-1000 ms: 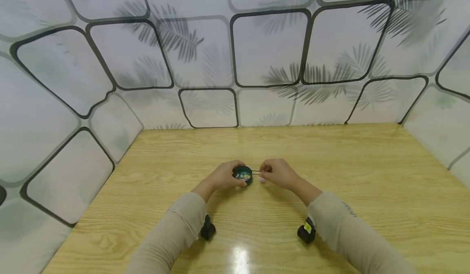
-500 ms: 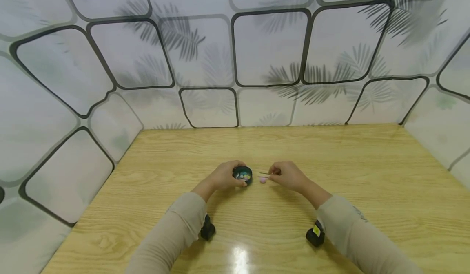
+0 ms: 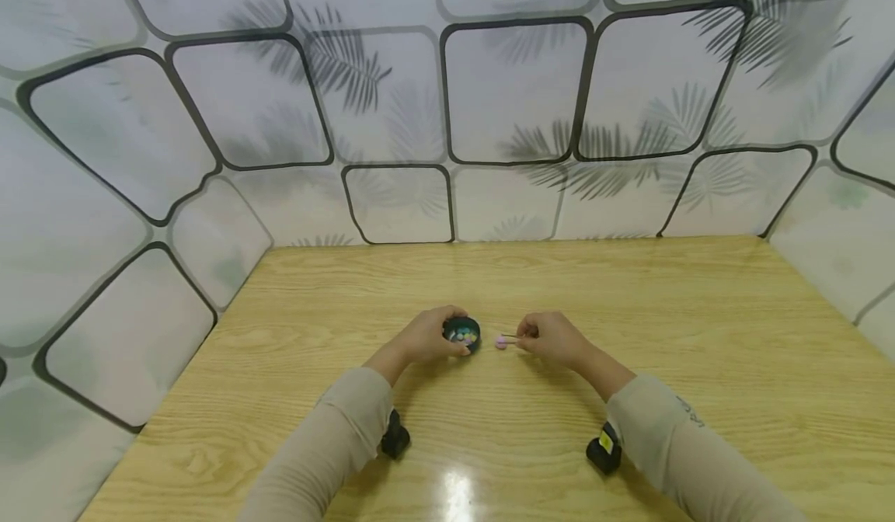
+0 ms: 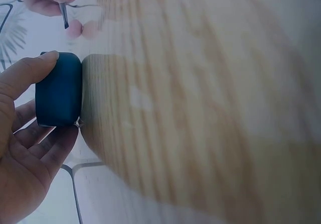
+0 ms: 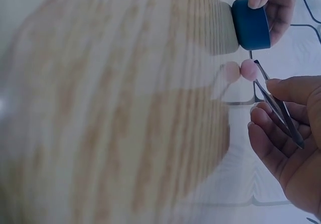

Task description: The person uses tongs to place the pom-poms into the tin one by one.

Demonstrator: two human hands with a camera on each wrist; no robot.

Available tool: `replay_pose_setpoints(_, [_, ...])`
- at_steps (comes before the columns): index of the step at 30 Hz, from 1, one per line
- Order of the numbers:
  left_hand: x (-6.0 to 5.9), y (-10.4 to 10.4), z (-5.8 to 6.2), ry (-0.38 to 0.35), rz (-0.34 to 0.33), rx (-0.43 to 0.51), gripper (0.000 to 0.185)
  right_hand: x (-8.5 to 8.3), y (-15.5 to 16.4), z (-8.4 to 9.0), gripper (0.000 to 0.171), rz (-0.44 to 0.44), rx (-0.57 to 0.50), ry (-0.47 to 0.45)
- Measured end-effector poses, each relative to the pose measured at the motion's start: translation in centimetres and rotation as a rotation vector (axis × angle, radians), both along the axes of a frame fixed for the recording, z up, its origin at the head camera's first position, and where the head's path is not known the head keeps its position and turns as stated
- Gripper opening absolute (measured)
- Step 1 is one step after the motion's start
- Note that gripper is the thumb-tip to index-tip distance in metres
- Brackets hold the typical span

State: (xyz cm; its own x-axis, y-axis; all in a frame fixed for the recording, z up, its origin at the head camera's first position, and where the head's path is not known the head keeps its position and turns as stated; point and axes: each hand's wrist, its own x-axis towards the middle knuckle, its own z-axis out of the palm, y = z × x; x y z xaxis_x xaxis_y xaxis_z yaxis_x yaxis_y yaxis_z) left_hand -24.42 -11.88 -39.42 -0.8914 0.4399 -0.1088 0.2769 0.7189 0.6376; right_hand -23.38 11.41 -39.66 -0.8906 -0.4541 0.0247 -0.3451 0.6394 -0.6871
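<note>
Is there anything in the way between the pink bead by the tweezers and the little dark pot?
Nothing visible. The bead lies on bare table at the tips of the tweezers, with only open wood between it and the pot held by the left hand.

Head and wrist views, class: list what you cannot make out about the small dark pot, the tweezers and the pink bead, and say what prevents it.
1. Pot contents: head view shows only tiny coloured specks, too small; both wrist views show just its side.
2. Tweezers tips: whether they grip or merely touch the bead is unclear; head view too small.
3. Left hand: cut off by the left wrist view's edge.
4. Right hand: cut off at the right wrist view's edge.
</note>
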Motion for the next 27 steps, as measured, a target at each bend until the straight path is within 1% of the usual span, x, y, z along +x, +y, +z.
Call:
replay_pose_setpoints(7, [0.06, 0.00, 0.10, 0.010, -0.013, -0.002, 0.058, -0.04, -0.10, -0.16, 0.006, -0.004, 0.034, 0.034])
replay_pose_setpoints(13, [0.19, 0.06, 0.19, 0.004, -0.008, 0.002, 0.058, 0.09, -0.27, -0.15, 0.007, -0.014, 0.065, 0.019])
replay_pose_setpoints(18, [-0.05, -0.01, 0.00, 0.006, -0.006, -0.002, 0.058, 0.07, -0.32, -0.13, 0.006, -0.014, 0.074, 0.031])
replay_pose_setpoints(21, [-0.22, -0.04, -0.09, 0.009, -0.006, 0.003, 0.059, -0.04, -0.31, -0.19, 0.004, -0.006, 0.084, 0.060])
replay_pose_setpoints(27, [-0.41, -0.15, -0.14, 0.011, -0.010, -0.003, 0.060, -0.15, -0.30, -0.39, 0.004, -0.004, 0.096, 0.085])
